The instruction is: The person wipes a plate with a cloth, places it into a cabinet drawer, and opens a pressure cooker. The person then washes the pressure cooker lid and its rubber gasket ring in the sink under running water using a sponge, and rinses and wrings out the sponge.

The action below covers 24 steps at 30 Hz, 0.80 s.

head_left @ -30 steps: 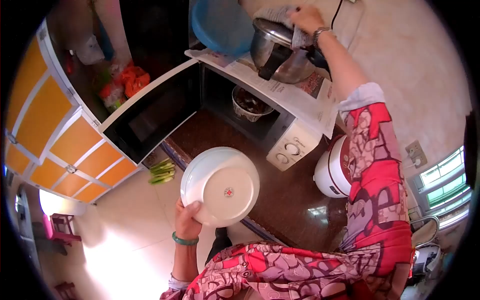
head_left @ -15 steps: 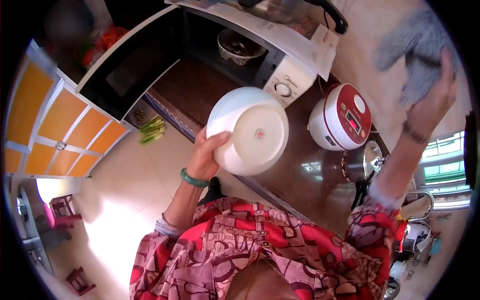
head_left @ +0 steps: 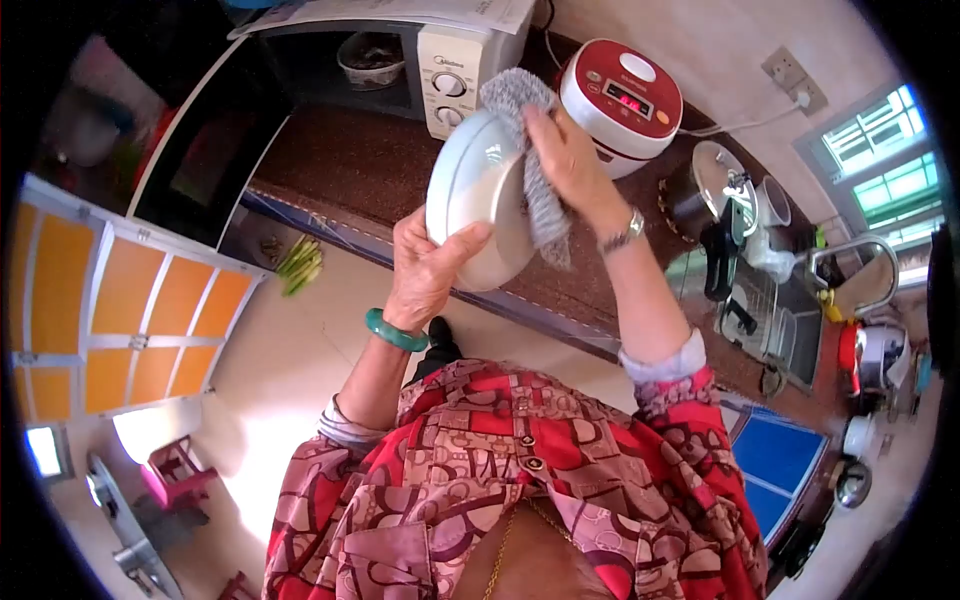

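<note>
My left hand (head_left: 425, 265) grips a white bowl (head_left: 465, 215) by its near left side, thumb pressed on its outer surface. The bowl is tilted, its base turned toward the right. In my right hand (head_left: 575, 165) is a grey fluffy cloth (head_left: 540, 190), held against the right side of the bowl and hanging down past it. Behind the bowl stands an open microwave (head_left: 465, 75) with a patterned bowl (head_left: 370, 65) inside it. A red and white rice cooker (head_left: 622, 100) with a lit display sits just beyond my right hand.
The microwave door (head_left: 210, 135) swings out over the left. A pressure cooker (head_left: 705, 190) with a black handle stands at the right, before a sink (head_left: 800, 345) with a curved faucet (head_left: 860, 245). Green stalks (head_left: 300, 265) lie low at the left, near orange cabinets (head_left: 165, 310).
My right hand has come down from the upper right with the cloth and now presses it on the bowl. The bowl has turned more on edge. The view has shifted.
</note>
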Tool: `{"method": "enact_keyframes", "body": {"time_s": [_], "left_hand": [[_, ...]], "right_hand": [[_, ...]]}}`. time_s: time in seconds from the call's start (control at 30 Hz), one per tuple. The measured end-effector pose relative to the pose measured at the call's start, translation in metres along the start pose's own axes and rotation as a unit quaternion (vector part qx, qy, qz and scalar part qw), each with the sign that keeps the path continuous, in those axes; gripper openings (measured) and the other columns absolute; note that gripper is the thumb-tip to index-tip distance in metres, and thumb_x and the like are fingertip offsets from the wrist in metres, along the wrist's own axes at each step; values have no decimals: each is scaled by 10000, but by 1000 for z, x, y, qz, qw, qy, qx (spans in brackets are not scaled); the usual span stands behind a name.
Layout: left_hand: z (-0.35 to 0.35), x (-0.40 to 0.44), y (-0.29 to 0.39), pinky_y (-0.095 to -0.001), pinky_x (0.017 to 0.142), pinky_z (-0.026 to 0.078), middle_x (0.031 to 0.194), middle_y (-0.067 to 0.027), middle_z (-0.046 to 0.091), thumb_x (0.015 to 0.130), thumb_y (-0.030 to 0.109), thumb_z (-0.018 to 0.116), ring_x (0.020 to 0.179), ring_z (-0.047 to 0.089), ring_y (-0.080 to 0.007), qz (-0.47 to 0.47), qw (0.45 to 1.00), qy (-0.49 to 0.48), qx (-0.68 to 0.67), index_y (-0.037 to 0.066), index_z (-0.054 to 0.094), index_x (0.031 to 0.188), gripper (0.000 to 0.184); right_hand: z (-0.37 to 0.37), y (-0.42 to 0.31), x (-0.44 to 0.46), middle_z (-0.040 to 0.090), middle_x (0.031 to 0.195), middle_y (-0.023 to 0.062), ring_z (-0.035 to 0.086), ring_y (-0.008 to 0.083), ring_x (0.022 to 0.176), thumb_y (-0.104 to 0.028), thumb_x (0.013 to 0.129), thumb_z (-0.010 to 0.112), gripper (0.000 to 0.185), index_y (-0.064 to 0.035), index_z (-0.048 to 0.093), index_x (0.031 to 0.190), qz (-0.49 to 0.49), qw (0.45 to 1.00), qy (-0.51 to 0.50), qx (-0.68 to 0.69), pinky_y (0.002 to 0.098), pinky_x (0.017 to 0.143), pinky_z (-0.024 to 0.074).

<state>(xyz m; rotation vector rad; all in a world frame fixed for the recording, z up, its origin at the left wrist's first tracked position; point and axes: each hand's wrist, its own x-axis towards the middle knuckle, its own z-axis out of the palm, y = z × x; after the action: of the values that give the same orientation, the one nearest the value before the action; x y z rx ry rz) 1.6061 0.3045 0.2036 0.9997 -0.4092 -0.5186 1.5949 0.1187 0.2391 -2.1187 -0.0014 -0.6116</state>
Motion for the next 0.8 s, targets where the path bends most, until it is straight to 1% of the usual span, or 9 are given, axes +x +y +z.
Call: {"method": "enact_keyframes", "body": {"time_s": [0.03, 0.2, 0.33, 0.43, 0.57, 0.63, 0.67, 0.77, 0.8], "left_hand": [[2, -4, -3, -227, 654, 480, 869, -34, 633, 767, 49, 658, 732, 581, -78, 9, 1000, 7, 5, -20, 599, 993, 244], [0, -16, -18, -190, 527, 409, 736, 43, 560, 763, 12, 587, 648, 493, -33, 94, 995, -22, 36, 11, 587, 859, 95], [-8, -20, -15, -216, 568, 438, 752, 14, 581, 754, 77, 629, 655, 520, -55, -4, 989, -63, 137, -12, 584, 884, 164], [17, -19, 7, -221, 603, 442, 780, 0, 599, 754, 128, 666, 685, 533, -61, -14, 990, -44, 130, -22, 588, 914, 233], [11, -8, 5, -205, 592, 434, 759, 2, 594, 759, 128, 650, 675, 525, -56, -15, 986, -64, 155, -19, 596, 867, 190], [7, 0, 11, -203, 587, 432, 749, 5, 588, 761, 109, 626, 667, 521, -53, -35, 970, -88, 224, -19, 588, 839, 155], [0, 11, 2, -252, 477, 434, 599, -24, 551, 761, 108, 566, 563, 496, -64, 88, 939, -83, 322, -37, 543, 734, 150], [3, 20, 3, -243, 516, 444, 656, -19, 574, 763, 97, 586, 602, 511, -63, 52, 975, -98, 191, -40, 564, 793, 141], [11, 18, 11, -229, 575, 454, 744, -15, 596, 769, 98, 618, 663, 528, -59, 26, 990, -101, 92, -39, 584, 878, 178]], "right_hand": [[1, -18, -9, 525, 1106, 229, 536, 355, 978, -283, 897, 437, 379, 20, 491, 1119, 63, 997, -13, 46, 363, 872, 413], [30, -70, -67, 334, 1324, 234, 285, 452, 1215, -241, 829, 510, 437, -22, 478, 1206, -173, 970, -19, -170, 484, 1035, 192], [26, -44, -41, 477, 1131, 206, 463, 374, 999, -282, 804, 561, 343, -60, 549, 1065, -107, 988, 27, -106, 458, 842, 375], [-6, -12, -10, 590, 808, 79, 526, 155, 696, -287, 857, 510, 308, 13, 578, 865, 196, 963, 8, 185, 284, 647, 431], [0, -24, -26, 592, 752, 85, 533, 131, 702, -279, 873, 470, 329, 24, 595, 898, 90, 991, 73, 67, 274, 634, 422], [19, -29, -26, 594, 723, 105, 544, 148, 677, -256, 867, 478, 302, 25, 587, 852, -133, 975, 160, -77, 303, 614, 423], [24, -30, -25, 594, 713, 111, 547, 153, 668, -248, 865, 481, 294, 26, 584, 836, -201, 952, 192, -128, 313, 608, 423], [19, -26, -19, 616, 762, 145, 575, 165, 702, -215, 857, 499, 268, 38, 587, 872, -238, 923, 224, -203, 314, 648, 443], [7, -17, -17, 624, 779, 137, 579, 159, 710, -197, 861, 498, 256, 37, 590, 907, -58, 975, 189, -103, 305, 662, 450]]}}
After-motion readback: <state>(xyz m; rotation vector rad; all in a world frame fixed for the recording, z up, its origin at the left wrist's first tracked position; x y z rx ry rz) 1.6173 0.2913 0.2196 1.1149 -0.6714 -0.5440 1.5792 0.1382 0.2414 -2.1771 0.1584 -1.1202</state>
